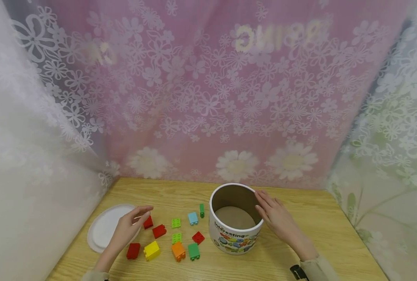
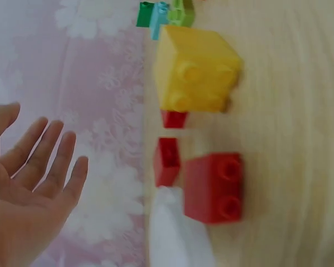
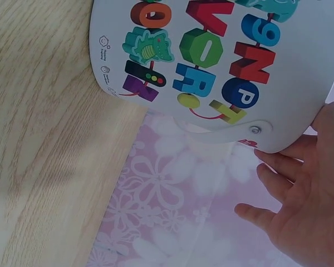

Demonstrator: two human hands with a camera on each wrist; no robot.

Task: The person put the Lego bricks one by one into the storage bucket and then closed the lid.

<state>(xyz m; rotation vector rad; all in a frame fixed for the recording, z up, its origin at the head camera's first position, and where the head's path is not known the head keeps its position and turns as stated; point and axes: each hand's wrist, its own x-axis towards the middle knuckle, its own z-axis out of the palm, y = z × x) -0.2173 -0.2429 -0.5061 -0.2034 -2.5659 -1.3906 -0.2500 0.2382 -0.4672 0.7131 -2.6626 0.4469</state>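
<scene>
A white bucket (image 1: 217, 236) with printed letters and pictures stands upright on the table, its mouth upward and its inside bare. My right hand (image 1: 282, 220) holds its right rim. The thumb laps over the mouth while the other fingers lie along the outer wall; the right wrist view shows those fingers (image 3: 278, 181) beside the handle's rivet. My left hand (image 1: 125, 230) hovers over the white round lid (image 1: 97, 232), fingers loosely extended, palm bare in the left wrist view. Near it lie a dark red brick (image 1: 133, 251), a yellow brick (image 1: 152, 250) and another red brick (image 1: 159, 231).
Between lid and bucket lie more toy bricks, among them an orange brick (image 1: 178, 251), a green brick (image 1: 194, 251), a light blue brick (image 1: 192, 218) and a lime brick (image 1: 176, 223). Floral curtains (image 1: 208, 117) hang behind and on both sides of the wooden table (image 1: 320, 230).
</scene>
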